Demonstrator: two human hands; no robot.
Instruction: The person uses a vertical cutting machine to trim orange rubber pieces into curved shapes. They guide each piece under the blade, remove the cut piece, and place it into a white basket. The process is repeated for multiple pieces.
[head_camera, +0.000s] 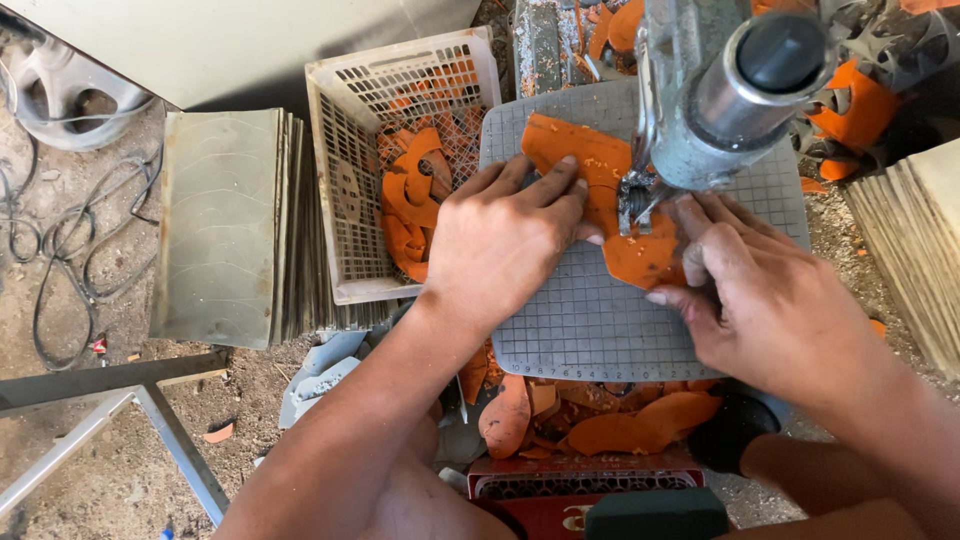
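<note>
Both hands press an orange sheet piece (610, 200) flat on the gridded grey saw plate (600, 320), right under the cutting head (720, 100). The left hand (500, 240) lies spread on the piece beside the blade, and the right hand (760, 290) pinches its near edge. Left of the plate, a white plastic crate (350, 200) holds more orange cut-outs (415, 200).
</note>
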